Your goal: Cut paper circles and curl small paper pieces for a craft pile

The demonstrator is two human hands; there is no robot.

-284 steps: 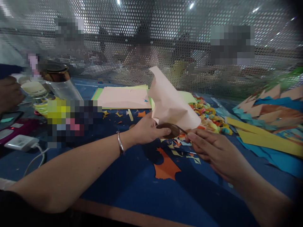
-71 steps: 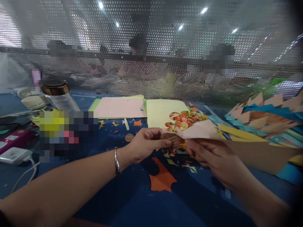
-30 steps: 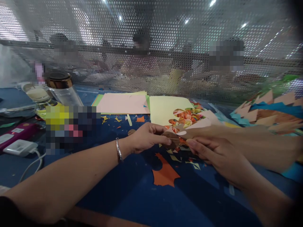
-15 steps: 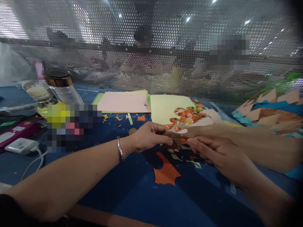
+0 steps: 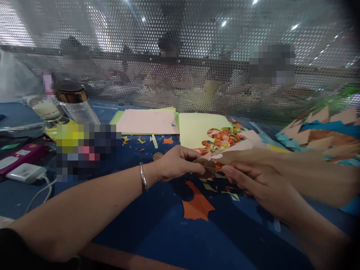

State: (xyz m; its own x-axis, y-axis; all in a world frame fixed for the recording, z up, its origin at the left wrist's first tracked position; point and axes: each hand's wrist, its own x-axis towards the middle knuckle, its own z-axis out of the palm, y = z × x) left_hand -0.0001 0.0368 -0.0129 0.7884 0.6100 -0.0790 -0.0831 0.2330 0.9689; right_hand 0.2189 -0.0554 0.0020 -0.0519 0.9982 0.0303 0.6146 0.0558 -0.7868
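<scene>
My left hand, with a silver bracelet on its wrist, is closed on a brown round disc, thumb on top. My right hand pinches a narrow orange strip at the disc's right edge; its fingers hide most of the strip, and what it is made of is not clear. Below the hands lies an orange paper offcut with a curved notch. Small pale scraps lie under the disc. Behind the hands, colourful paper cutouts are heaped on a pale yellow sheet. A second brown disc shows partly behind my left wrist.
Another person's forearm reaches in from the right, behind my right hand. Stacked paper sheets lie at the back. Bottles, a purple device and a white charger stand left. Layered paper points fill the far right.
My right hand and the orange strip have shifted very slightly at the disc's edge. My left hand keeps hold of the disc in nearly the same place.
</scene>
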